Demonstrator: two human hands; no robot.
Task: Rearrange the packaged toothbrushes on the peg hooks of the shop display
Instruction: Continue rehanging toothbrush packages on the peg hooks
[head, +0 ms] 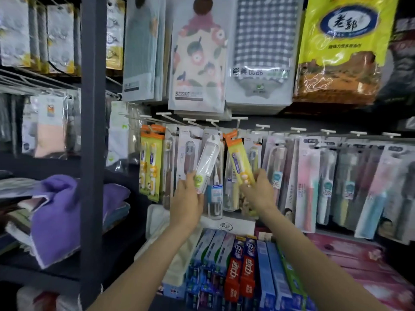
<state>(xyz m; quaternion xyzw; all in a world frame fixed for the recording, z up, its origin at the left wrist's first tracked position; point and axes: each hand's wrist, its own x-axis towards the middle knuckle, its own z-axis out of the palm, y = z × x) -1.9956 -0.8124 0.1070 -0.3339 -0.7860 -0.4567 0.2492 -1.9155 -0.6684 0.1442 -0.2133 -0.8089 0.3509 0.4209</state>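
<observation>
A row of white-tipped peg hooks (pixel 239 119) carries many packaged toothbrushes. My left hand (pixel 187 199) grips the bottom of a clear white toothbrush case (pixel 207 161), tilted to the right, its top near a hook. My right hand (pixel 260 189) pinches the lower end of a yellow and orange toothbrush pack (pixel 238 159), tilted to the left, its orange top up by the hooks. Two matching yellow packs (pixel 151 163) hang at the left end. Pink and teal toothbrush packs (pixel 327 180) hang to the right.
A dark steel upright (pixel 93 140) stands left of the display, with folded purple towels (pixel 56 212) on the shelf beside it. Toothpaste boxes (pixel 242 270) are stacked below my arms. Packaged cloths (pixel 198 59) and a yellow bag (pixel 341 48) hang above the hooks.
</observation>
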